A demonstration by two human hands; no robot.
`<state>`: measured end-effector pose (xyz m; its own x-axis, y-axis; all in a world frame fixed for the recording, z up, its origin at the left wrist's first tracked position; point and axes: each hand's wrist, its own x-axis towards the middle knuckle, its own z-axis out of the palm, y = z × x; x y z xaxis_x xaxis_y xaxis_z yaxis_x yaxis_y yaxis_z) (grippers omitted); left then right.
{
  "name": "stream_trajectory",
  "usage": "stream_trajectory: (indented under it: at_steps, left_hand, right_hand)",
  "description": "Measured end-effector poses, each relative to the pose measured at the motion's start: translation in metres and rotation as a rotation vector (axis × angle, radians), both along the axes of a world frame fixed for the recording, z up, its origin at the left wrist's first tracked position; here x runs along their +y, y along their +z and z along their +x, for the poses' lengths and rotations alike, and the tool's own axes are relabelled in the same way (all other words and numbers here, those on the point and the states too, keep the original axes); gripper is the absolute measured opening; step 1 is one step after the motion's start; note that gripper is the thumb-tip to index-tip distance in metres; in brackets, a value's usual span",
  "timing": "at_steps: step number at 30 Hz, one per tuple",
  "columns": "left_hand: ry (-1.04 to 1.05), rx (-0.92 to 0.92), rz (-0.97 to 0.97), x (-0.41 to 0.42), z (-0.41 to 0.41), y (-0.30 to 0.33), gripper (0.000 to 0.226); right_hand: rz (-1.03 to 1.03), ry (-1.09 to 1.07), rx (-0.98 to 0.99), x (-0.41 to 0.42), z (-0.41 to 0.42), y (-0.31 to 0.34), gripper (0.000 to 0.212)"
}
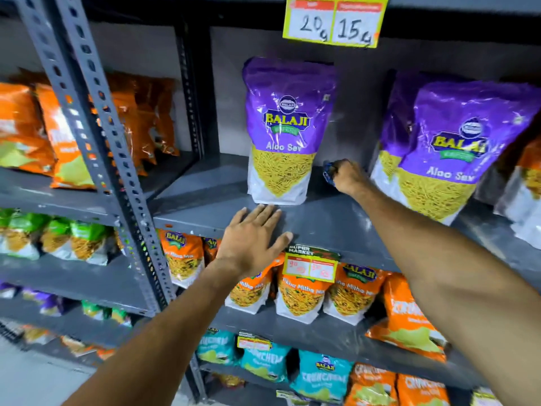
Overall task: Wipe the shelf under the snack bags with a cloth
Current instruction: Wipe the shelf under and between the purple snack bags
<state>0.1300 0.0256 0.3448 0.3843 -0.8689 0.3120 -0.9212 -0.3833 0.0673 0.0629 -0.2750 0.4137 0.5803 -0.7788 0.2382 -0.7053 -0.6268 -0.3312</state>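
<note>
Blue cloth [328, 171] bunched in closed right hand [348, 177], pressed on grey shelf [322, 221] between 2 purple snack bags [285, 133]. Left hand [251, 238] open, flat on shelf front edge, just before the left bag.

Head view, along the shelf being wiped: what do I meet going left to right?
Slotted upright post → left hand flat on the shelf edge → lone purple Aloo Sev bag → right hand gripping the blue cloth → two more Aloo Sev bags.
</note>
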Motion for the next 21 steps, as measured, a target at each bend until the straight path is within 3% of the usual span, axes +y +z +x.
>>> stream_trajectory:
  at_steps: [10, 15, 21]
  left_hand:
    - [-0.006, -0.031, -0.030, -0.002, -0.001, -0.003, 0.076]
    - [0.013, -0.004, -0.013, 0.000, 0.005, -0.004, 0.081]
    - [0.001, 0.028, -0.006, 0.001, -0.001, 0.001, 0.091]
  right_hand:
    - [-0.011, -0.004, 0.338, -0.009, 0.027, -0.012, 0.048]
    - [-0.047, 0.012, 0.219, 0.020, 0.017, -0.014, 0.047]
    - [0.011, -0.013, 0.267, 0.050, -0.016, -0.012, 0.051]
